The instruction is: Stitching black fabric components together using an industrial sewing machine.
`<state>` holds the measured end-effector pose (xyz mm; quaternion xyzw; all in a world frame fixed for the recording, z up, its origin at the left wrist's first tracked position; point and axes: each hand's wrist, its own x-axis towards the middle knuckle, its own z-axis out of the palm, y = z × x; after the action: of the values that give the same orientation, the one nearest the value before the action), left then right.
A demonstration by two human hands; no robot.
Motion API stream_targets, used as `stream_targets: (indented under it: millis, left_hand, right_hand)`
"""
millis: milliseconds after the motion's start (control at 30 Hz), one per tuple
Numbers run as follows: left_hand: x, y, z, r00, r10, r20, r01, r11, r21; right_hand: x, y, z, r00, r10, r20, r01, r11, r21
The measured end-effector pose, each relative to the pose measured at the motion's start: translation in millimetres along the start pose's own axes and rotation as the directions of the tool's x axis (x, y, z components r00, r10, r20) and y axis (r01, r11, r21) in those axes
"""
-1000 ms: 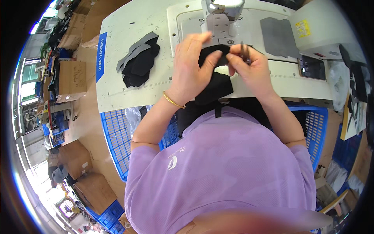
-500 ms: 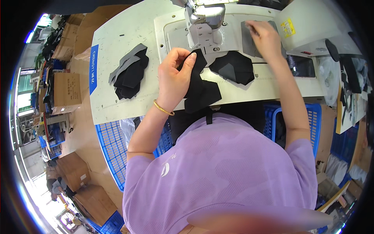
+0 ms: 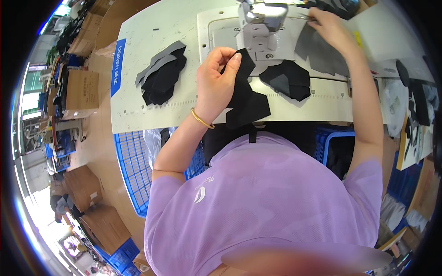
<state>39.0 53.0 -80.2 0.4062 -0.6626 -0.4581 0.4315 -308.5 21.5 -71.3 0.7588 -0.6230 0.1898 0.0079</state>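
White sewing table (image 3: 152, 118) with cut fabric pieces set out around the sewing machine (image 3: 261, 28).
Well left of the machine lies an overlapping pile of black and grey pieces (image 3: 162, 76), with a small dark bit (image 3: 156, 29) beyond it and fine scraps scattered about. Just to the machine's right, on the near side, lies a black cluster with a grey patch (image 3: 294, 79); farther right is a large grey piece (image 3: 318, 50), whether fully flat cannot be told.
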Motion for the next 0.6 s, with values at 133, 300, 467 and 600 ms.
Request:
stream_targets:
  millis: [133, 300, 467, 600]
  left_hand:
    - [2.5, 1.8, 1.9, 0.998, 0.035, -0.055, -0.038, 0.998, -0.056]
    - [1.0, 3.6, 13.2, 0.997, -0.071, -0.032, 0.063, 0.977, -0.204]
    - [-10.3, 12.5, 21.4, 0.987, 0.158, -0.022, -0.159, 0.968, -0.192]
    - [-17.1, 10.6, 17.9, 0.998, 0.045, 0.041, -0.024, 0.907, -0.421]
  right_hand:
    - [-36.9, -73.1, -81.6, 0.994, 0.083, 0.064, -0.096, 0.97, 0.222]
    - [-54.9, -164.3, -91.0, 0.992, -0.01, 0.127, -0.109, 0.447, 0.888]
    - [-46.0, -189.4, -10.0, 0.957, 0.285, -0.058, -0.111, 0.542, 0.833]
    - [-46.6, -197.1, -7.7, 0.933, 0.36, 0.019, -0.195, 0.461, 0.866]
